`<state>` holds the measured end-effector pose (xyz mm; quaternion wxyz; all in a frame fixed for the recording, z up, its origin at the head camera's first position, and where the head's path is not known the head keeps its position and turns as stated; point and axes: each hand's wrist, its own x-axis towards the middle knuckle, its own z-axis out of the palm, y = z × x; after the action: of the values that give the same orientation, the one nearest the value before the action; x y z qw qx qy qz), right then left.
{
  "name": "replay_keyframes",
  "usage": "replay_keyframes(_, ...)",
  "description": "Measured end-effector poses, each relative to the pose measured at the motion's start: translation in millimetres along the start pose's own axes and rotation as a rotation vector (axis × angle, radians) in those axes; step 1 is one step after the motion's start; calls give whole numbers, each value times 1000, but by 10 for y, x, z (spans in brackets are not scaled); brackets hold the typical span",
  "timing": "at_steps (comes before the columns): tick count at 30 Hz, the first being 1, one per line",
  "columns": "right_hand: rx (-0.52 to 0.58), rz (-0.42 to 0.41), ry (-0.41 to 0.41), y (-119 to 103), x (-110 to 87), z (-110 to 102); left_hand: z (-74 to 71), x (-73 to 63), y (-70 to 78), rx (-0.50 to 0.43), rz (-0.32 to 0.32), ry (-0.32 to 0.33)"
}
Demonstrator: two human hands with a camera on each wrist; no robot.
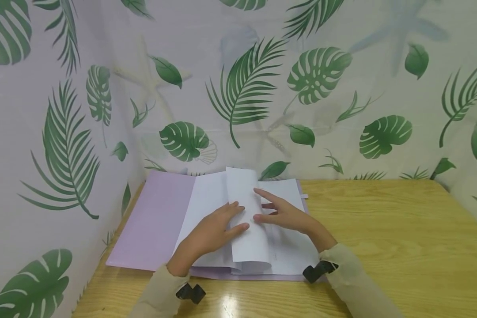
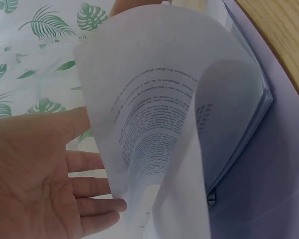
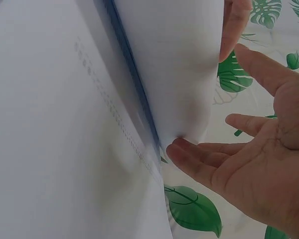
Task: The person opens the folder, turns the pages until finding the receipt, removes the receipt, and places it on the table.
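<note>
Pressed hard by the fingers, the curled page [image 1: 249, 245] could crease; let go, it could spring back.
Near to far, we count two wrist clips [image 1: 191, 292]; two hands, both spread, fingers against that one page, left hand [image 1: 212, 227] at its eight o'clock, right hand [image 1: 288, 215] at three; flat sheets [image 1: 288, 260] below, too many to count; one open folder [image 1: 155, 216] beneath, reaching toward nine.

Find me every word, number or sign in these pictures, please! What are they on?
No words or numbers can be read.
Curled page, left wrist view: rows of print, too small and blurred; more peeks out beside the curl.
Right-hand page: a strip of print, too blurred even in the right wrist view.
Purple cover: no writing that I can see.
</note>
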<state>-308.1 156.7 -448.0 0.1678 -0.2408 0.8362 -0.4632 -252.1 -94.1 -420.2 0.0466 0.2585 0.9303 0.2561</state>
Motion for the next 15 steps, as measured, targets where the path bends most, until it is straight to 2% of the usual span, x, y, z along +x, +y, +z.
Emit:
replay_keyframes(4, -10, -4, 2, -3, 5, -21, 20, 21, -69, -5, -36, -16)
replay_keyframes(10, -9, 3, 19, 15, 0, -116, -5, 34, -136, 14, -125, -64)
replay_keyframes(15, -2, 0, 56, 61, -45, -252, -62, 35, -202, 55, -154, -87)
